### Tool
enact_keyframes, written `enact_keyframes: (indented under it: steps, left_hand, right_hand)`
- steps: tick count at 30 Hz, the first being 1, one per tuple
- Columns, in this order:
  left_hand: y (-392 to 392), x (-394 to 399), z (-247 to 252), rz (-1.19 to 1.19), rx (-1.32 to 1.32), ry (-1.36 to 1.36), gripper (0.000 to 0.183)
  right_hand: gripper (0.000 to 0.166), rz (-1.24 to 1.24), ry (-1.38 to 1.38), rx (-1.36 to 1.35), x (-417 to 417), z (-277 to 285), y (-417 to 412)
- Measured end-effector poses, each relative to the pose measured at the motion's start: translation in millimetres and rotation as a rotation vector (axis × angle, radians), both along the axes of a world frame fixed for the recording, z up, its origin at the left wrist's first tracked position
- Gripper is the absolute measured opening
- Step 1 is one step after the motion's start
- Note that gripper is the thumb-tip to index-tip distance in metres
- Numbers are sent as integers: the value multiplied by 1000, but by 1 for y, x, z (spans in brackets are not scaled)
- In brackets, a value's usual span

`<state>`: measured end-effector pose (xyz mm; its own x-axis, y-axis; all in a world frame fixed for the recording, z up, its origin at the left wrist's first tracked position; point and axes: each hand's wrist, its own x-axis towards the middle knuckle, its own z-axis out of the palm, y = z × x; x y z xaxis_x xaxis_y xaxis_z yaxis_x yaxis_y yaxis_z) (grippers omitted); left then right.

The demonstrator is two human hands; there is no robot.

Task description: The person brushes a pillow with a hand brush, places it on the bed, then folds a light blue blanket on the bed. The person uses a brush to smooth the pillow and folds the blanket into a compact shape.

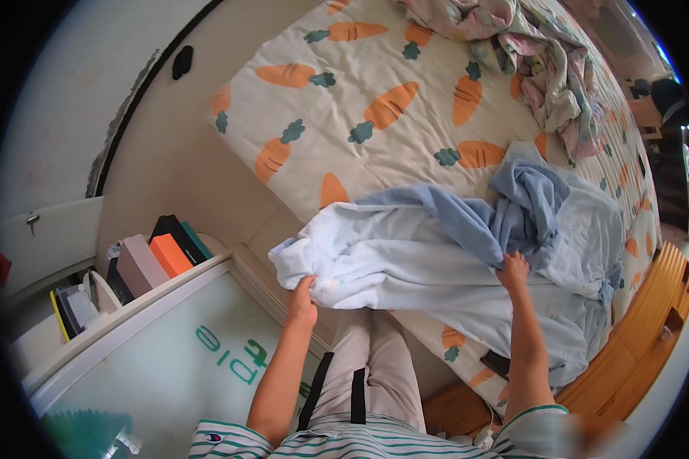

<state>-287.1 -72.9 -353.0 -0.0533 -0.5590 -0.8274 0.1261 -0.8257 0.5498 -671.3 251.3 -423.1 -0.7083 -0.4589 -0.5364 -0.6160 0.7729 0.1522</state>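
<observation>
A pale blue and white cloth garment (390, 252), soft and rumpled, stretches across the near edge of the bed. My left hand (303, 301) grips its bunched left end just past the mattress edge. Farther right, my right hand (514, 268) pinches a darker blue fold of the same cloth. A crumpled blue heap (528, 201) rises just beyond that hand. Under it all lies the cream bed sheet (333, 120) printed with orange carrots. More light blue cloth (585, 229) spreads flat to the right, and I cannot tell whether it is one piece with the garment.
A pink patterned blanket (551, 74) is heaped at the far right. The wooden headboard (637, 333) curves along the right side, near a dark flat object (495, 364). On the left stands a cabinet (166, 333) with boxes (140, 267) on top. A black slipper (182, 62) lies on the floor.
</observation>
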Motion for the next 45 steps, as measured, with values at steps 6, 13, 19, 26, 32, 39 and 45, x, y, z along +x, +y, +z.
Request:
enact_keyframes:
  steps: [6, 13, 19, 26, 32, 39, 45]
  left_hand:
    - [9, -14, 17, 38, 3, 33, 60]
    - [-28, -2, 11, -397, 202, 167, 59]
    - [-126, -20, 18, -250, 78, 171, 54]
    - [-228, -27, 83, 252, -192, 150, 43]
    - [-290, 2, 36, 254, -140, 44, 54]
    - [-278, -39, 35, -15, 117, 353, 58]
    - [-299, -35, 65, 38, 90, 337, 55]
  right_hand:
    - [49, -434, -179, -54, -30, -2, 26]
    - [29, 78, -361, 507, -40, 20, -31]
    - [40, 423, -163, 429, -148, 88, -229]
    - [36, 329, 561, -903, -217, 224, -529]
    - [61, 585, 494, -992, -164, 186, -581]
    - [33, -149, -298, -606, 66, 15, -355]
    - [64, -1697, -960, -292, 276, -30, -124]
